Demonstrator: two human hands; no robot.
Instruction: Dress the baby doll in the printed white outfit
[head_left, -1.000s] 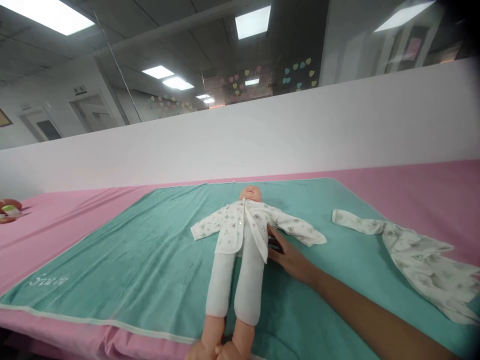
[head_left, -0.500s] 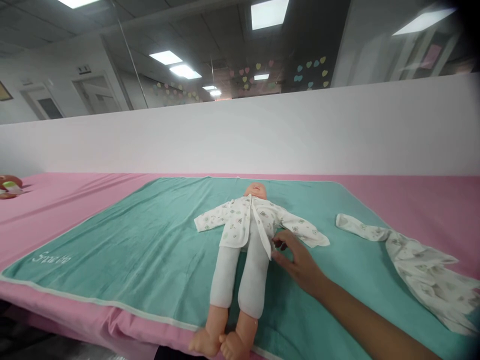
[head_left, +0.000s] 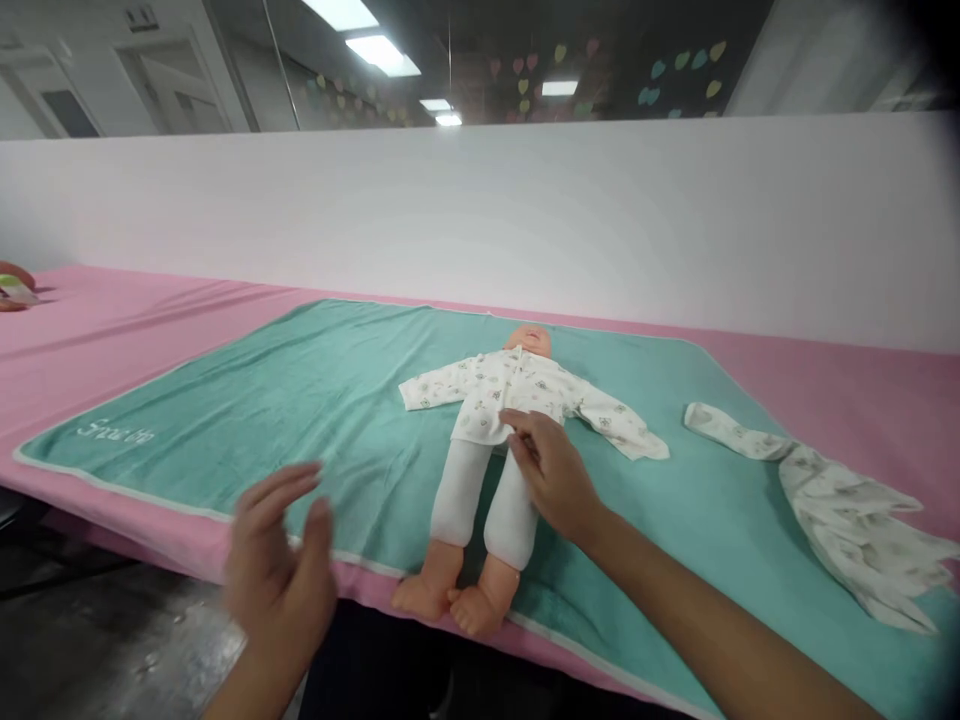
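A baby doll (head_left: 491, 440) lies on its back on a teal blanket (head_left: 300, 400), head toward the white wall and bare feet at the blanket's near edge, just over the edge of the pink table cover (head_left: 112, 320). It wears white leggings and a printed white jacket (head_left: 502, 385) whose sleeves spread out to both sides. The right hand (head_left: 551, 470) rests over the doll's waist, its fingers curled and pinched at the jacket's lower front hem, apparently gripping the fabric where the two front panels meet. The left hand (head_left: 281, 560) hovers nearer than the doll and to its left, over the blanket's near edge, fingers spread wide and holding nothing. By the look of it, the step in hand is closing or straightening the jacket front; judged from this, the next move calls for the free hand to come in at the doll's waist and steady the other panel. A second printed garment (head_left: 832, 505) lies crumpled well to the right of the doll, partly off the blanket. Far left of the doll, a small toy (head_left: 13, 285) sits on the cover.
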